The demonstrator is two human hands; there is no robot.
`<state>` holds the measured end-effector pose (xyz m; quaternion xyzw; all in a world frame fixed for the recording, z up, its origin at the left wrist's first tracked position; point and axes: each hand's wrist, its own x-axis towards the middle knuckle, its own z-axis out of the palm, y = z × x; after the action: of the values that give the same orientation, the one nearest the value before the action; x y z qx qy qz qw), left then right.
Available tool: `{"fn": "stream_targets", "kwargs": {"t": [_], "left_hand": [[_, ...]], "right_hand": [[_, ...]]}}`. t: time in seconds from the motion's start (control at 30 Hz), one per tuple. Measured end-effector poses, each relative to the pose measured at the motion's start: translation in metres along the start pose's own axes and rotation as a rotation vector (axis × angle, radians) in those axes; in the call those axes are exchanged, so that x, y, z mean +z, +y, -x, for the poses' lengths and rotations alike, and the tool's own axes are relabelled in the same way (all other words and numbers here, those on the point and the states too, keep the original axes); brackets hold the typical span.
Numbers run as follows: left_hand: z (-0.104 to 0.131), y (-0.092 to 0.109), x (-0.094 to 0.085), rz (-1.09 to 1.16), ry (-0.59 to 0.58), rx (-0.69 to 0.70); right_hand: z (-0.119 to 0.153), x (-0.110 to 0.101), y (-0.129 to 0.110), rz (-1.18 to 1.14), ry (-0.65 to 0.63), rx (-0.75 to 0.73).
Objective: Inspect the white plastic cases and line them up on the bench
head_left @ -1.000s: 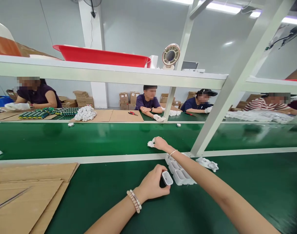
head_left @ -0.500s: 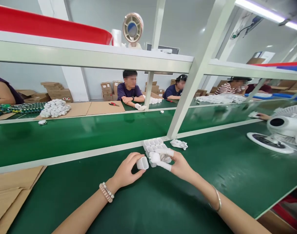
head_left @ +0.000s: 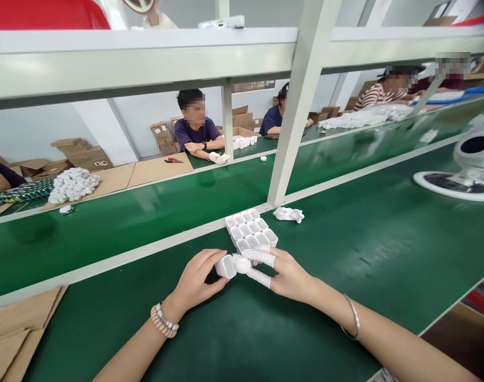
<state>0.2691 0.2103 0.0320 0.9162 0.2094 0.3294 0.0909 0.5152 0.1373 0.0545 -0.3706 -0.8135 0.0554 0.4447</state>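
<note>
My left hand (head_left: 198, 278) grips a white open-topped cup (head_left: 226, 266) between thumb and fingers, its mouth tilted toward the right. White covers sit on several fingers of my right hand (head_left: 283, 268), which pinches a small rounded white part (head_left: 242, 263) right beside the cup's mouth. Whether part and cup touch is hard to tell. Just behind my right fingers stands a block of white cups (head_left: 245, 229) in rows, open side up. A crumpled white bundle (head_left: 288, 214) lies to the right of that block.
A metal post (head_left: 287, 132) rises behind the cups and meets a shelf (head_left: 146, 61). Beyond runs a green belt (head_left: 146, 204) with small white parts on it. People sit across it. A white fan (head_left: 470, 164) stands at right, cardboard (head_left: 19, 323) at left.
My right hand has brought the white part left, up to the cup in my left hand. The block of cups shows more fully. The camera view has tilted down.
</note>
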Motion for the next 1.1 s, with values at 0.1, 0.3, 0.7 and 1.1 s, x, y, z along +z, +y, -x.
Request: {"fn": "stream_targets", "kwargs": {"t": [0.1, 0.3, 0.7, 1.1], "left_hand": [[0.0, 0.0, 0.0, -0.017, 0.003, -0.005], [-0.001, 0.0, -0.001, -0.041, -0.014, 0.021], [-0.003, 0.003, -0.002, -0.058, -0.02, 0.043], [-0.006, 0.006, -0.003, -0.064, -0.043, 0.064]], "right_hand": [[0.0, -0.001, -0.002, 0.023, 0.02, -0.028], [0.001, 0.004, -0.004, -0.021, 0.005, 0.022], [0.003, 0.006, -0.002, -0.028, -0.03, 0.082], [0.007, 0.011, -0.003, 0.014, -0.087, 0.142]]}}
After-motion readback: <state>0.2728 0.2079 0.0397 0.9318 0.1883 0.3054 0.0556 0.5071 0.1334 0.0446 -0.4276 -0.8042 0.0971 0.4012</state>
